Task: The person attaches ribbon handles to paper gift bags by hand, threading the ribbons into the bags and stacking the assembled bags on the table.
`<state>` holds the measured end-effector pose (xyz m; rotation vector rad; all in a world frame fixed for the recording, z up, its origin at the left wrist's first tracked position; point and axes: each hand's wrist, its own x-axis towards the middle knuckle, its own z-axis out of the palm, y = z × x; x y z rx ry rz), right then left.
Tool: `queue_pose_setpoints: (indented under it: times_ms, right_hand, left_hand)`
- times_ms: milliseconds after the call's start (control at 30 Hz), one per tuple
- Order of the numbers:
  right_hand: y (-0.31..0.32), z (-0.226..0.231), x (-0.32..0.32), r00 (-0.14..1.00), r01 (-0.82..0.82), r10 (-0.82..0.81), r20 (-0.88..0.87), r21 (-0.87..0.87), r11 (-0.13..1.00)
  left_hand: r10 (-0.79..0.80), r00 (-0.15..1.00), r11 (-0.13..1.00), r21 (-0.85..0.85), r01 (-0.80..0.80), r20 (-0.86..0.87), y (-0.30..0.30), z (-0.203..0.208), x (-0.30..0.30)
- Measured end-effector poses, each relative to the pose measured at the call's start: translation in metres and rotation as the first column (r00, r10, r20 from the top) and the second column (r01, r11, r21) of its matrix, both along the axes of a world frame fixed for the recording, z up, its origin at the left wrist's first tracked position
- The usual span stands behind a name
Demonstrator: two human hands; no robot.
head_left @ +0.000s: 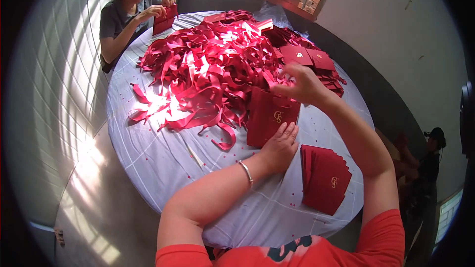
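A dark red paper bag (pixel 269 118) with a gold emblem rests on the table in front of me, against the ribbon pile. My left hand (pixel 280 147), a silver bangle on its wrist, lies with fingers stretched over the bag's lower right corner. Just above the bag's top edge is my right hand (pixel 299 84), its thumb and curled fingers apart; its fingertips are close to the red ribbons (pixel 213 79). Whether a ribbon touches them I cannot tell. To the right of my left hand lies a fanned stack of matching red bags (pixel 326 180).
The round table has a pale checked cloth (pixel 143 153) dotted with small red bits. More red bags (pixel 297 55) lie beyond my right hand, near clear plastic (pixel 274 16). Across the table at left, a person (pixel 126 20) holds a red bag (pixel 165 20). Another person (pixel 430 153) is at far right.
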<state>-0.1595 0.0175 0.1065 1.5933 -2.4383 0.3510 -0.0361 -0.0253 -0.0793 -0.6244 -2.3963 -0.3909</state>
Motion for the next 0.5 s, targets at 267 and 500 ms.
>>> queue_pose_setpoints:
  times_ms: [267,500]
  right_hand:
    - [-0.143,-0.024,-0.068,0.925,0.374,-0.373,0.072,-0.004,0.927]
    - [-0.203,-0.051,-0.116,0.738,0.543,-0.530,0.417,0.098,0.834]
  left_hand:
    - [0.014,0.995,0.997,0.073,-0.006,-0.097,0.007,-0.011,-0.006]
    - [-0.295,0.956,0.869,0.413,0.274,-0.014,0.019,-0.013,-0.021]
